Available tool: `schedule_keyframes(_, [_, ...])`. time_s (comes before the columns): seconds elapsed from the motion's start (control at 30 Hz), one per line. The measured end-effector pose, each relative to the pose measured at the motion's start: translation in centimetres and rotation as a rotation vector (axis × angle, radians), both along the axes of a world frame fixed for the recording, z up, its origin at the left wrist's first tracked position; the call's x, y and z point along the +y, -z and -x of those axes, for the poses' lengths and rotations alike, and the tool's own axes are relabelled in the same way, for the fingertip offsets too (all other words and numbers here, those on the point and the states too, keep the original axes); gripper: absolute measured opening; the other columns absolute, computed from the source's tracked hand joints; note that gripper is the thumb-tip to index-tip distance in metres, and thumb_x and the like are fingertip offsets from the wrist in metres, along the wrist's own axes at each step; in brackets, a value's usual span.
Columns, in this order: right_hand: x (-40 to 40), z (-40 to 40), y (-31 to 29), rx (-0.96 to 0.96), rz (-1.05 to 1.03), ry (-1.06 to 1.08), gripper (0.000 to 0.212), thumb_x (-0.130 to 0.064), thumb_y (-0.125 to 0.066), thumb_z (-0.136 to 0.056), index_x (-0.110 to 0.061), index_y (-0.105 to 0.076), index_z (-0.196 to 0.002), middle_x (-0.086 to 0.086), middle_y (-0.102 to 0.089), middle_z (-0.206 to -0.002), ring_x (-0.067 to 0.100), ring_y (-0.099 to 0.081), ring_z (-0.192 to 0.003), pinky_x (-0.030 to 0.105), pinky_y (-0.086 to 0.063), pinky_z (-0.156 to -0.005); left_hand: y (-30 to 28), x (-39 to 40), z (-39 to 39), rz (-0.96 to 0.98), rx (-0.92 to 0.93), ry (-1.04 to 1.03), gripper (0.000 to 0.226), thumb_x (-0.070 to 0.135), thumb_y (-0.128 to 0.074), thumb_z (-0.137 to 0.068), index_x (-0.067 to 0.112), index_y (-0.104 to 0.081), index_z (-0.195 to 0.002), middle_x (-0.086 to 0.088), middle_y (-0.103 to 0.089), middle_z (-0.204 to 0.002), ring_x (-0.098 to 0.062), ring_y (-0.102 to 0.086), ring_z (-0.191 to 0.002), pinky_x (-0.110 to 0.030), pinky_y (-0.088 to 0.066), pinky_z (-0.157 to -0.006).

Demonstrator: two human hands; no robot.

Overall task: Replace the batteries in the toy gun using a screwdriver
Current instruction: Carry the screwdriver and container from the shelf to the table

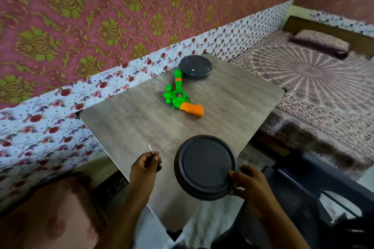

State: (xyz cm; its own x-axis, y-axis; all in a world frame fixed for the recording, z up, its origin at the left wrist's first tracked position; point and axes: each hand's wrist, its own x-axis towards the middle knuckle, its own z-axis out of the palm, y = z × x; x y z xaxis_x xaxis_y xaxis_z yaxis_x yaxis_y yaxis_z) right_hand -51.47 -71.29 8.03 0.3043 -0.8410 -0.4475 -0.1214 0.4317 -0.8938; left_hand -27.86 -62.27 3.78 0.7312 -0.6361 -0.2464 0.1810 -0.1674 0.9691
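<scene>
A green and orange toy gun (179, 97) lies on the grey wooden table (131, 123), its barrel pointing away toward the far corner. My left hand (144, 166) is closed around a thin screwdriver (150, 148), whose metal tip sticks up above my fingers. My right hand (251, 182) grips the right rim of a round dark grey lidded container (204, 167) at the table's near edge. No batteries are visible.
A second dark grey round container (195, 67) sits at the table's far corner, touching the gun's barrel. A bed with a patterned cover (315, 79) lies to the right, a dark chair (315, 194) at lower right, and a floral wall (60, 107) to the left.
</scene>
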Motion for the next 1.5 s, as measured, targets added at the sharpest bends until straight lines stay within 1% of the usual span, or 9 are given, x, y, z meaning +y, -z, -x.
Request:
schedule_keyframes(0.17, [-5.7,-3.3,-0.4,-0.013,-0.017,-0.043,0.015,-0.001,-0.059,-0.084,0.000,-0.053,-0.099,0.015,-0.060,-0.079,0.024,-0.061,-0.063,0.034,-0.053,-0.054,0.1,-2.1,-1.0,-0.011,0.003,-0.067,0.014,0.009,-0.050,-0.095,0.016,-0.062,-0.094,-0.005,-0.066,-0.090,-0.018,-0.063,-0.086,-0.030,-0.052,-0.080])
schedule_keyframes(0.33, [-9.8,-7.8,-0.6,-0.037,0.003,-0.127,0.011,0.002,-0.057,-0.084,-0.002,-0.052,-0.093,0.015,-0.059,-0.074,0.028,-0.058,-0.064,0.040,-0.053,-0.058,0.1,-3.8,-3.1,-0.053,-0.011,-0.120,0.019,0.012,-0.052,-0.094,0.025,-0.061,-0.085,-0.005,-0.066,-0.088,-0.019,-0.064,-0.085,-0.032,-0.052,-0.082])
schedule_keyframes(0.47, [-13.7,-10.8,-0.9,-0.070,0.011,-0.197,0.010,0.005,-0.054,-0.083,-0.003,-0.051,-0.088,0.013,-0.056,-0.071,0.027,-0.056,-0.064,0.041,-0.051,-0.060,-0.4,-6.4,-5.0,-0.066,-0.044,-0.198,0.017,0.011,-0.052,-0.094,0.023,-0.062,-0.088,-0.005,-0.067,-0.087,-0.020,-0.065,-0.086,-0.033,-0.053,-0.084])
schedule_keyframes(0.73, [-26.0,-13.9,1.2,-0.149,-0.054,-0.340,0.008,0.003,-0.053,-0.083,-0.005,-0.052,-0.083,0.011,-0.054,-0.071,0.023,-0.053,-0.064,0.036,-0.046,-0.058,0.4,-15.7,-3.6,-0.012,0.004,-0.415,0.013,0.007,-0.051,-0.094,0.014,-0.062,-0.092,-0.007,-0.066,-0.089,-0.018,-0.064,-0.084,-0.021,-0.053,-0.071])
schedule_keyframes(0.97, [-39.0,-10.8,2.3,-0.147,-0.151,-0.426,0.012,0.003,-0.056,-0.082,-0.008,-0.050,-0.081,0.010,-0.056,-0.069,0.022,-0.055,-0.056,0.031,-0.041,-0.050,1.1,-28.3,3.1,0.078,0.140,-0.621,0.015,-0.003,-0.044,-0.094,0.001,-0.059,-0.095,-0.013,-0.059,-0.079,-0.021,-0.057,-0.075,-0.014,-0.054,-0.059])
schedule_keyframes(1.13, [-47.0,-6.3,2.6,-0.129,-0.188,-0.392,0.010,0.001,-0.055,-0.085,-0.005,-0.048,-0.089,0.013,-0.055,-0.080,0.025,-0.058,-0.067,0.035,-0.049,-0.054,1.3,-37.2,7.3,0.019,0.081,-0.606,0.014,-0.004,-0.046,-0.094,-0.002,-0.060,-0.091,-0.010,-0.060,-0.074,-0.016,-0.063,-0.064,-0.013,-0.054,-0.060])
schedule_keyframes(1.27, [-51.6,-3.7,4.3,-0.088,-0.177,-0.279,0.014,-0.002,-0.056,-0.087,-0.006,-0.047,-0.096,0.017,-0.055,-0.090,0.029,-0.058,-0.076,0.040,-0.051,-0.062,2.6,-41.2,9.0,-0.041,0.111,-0.541,0.011,-0.006,-0.046,-0.093,-0.005,-0.056,-0.090,-0.007,-0.056,-0.067,-0.001,-0.059,-0.049,-0.017,-0.052,-0.056])
schedule_keyframes(1.37, [-54.2,-2.6,5.5,-0.066,-0.183,-0.194,0.017,-0.002,-0.056,-0.087,-0.006,-0.046,-0.101,0.019,-0.055,-0.095,0.031,-0.058,-0.080,0.043,-0.052,-0.068,3.0,-42.7,10.0,-0.070,0.102,-0.511,0.022,-0.006,-0.048,-0.092,0.006,-0.059,-0.077,0.005,-0.059,-0.051,-0.006,-0.056,-0.053,-0.030,-0.046,-0.065])
schedule_keyframes(1.5, [-56.6,-2.3,6.6,-0.050,-0.237,-0.138,0.021,0.000,-0.055,-0.087,-0.007,-0.043,-0.103,0.015,-0.054,-0.093,0.028,-0.056,-0.080,0.047,-0.049,-0.078,2.8,-43.8,11.0,-0.086,0.096,-0.496,0.019,-0.003,-0.049,-0.092,0.009,-0.061,-0.085,-0.004,-0.059,-0.067,-0.016,-0.055,-0.065,-0.024,-0.050,-0.064])
